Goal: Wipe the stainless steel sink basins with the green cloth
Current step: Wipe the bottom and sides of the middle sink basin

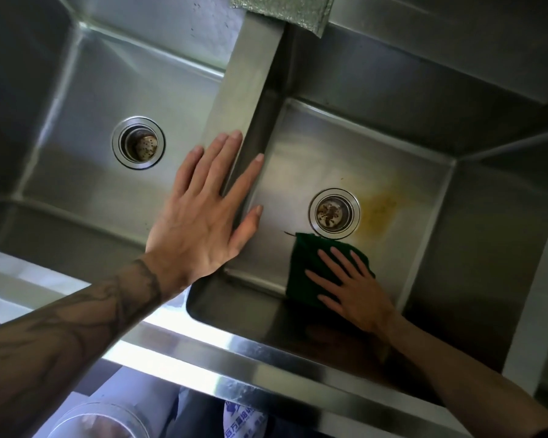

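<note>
- Left hand [203, 213] lies flat, fingers spread, on the divider [247, 90] between basins.
- Right hand [351, 289], fingers straight, presses the green cloth [307, 263] on the right basin [408, 153] floor, just beside the drain [334, 213].
- Pressed flat only, the cloth may slip or snag on the drain, missing the yellowish stain [377, 210] beyond.
- Part of the cloth hides under the hand; a grey cloth [282, 11] is cut off at top.
</note>
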`<control>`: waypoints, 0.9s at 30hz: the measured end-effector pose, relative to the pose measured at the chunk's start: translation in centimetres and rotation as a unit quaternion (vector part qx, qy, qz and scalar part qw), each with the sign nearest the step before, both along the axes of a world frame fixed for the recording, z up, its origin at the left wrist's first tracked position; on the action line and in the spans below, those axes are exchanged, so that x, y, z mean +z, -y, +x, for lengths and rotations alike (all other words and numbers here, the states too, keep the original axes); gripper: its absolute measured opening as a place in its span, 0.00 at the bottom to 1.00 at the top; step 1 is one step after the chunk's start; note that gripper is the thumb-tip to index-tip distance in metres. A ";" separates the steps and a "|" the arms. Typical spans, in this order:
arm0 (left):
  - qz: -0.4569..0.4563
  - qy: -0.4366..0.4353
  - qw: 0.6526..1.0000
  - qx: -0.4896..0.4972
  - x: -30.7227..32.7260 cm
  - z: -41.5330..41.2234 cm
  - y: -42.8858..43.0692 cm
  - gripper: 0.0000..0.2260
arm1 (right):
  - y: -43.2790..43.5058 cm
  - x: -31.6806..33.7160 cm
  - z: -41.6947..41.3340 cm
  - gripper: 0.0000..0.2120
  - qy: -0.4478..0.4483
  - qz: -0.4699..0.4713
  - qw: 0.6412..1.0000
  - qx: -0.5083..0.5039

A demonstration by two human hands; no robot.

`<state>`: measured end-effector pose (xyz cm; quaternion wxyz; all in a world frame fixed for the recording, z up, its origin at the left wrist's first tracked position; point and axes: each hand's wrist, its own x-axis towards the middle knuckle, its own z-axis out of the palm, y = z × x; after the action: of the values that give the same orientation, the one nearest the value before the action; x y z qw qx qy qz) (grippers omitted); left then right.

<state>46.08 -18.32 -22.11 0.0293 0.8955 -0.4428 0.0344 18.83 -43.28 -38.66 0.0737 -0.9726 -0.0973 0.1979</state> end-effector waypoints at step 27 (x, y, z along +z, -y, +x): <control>-0.026 -0.021 0.999 0.006 0.3 0.0 -0.1 0.27 | 2.4 1.0 -3.1 0.31 -0.065 -0.062 0.961 -0.260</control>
<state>46.10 -18.26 -21.76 0.0616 0.8978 -0.4353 0.0268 15.74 -45.64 -37.63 0.0683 -0.9521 0.1762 0.2402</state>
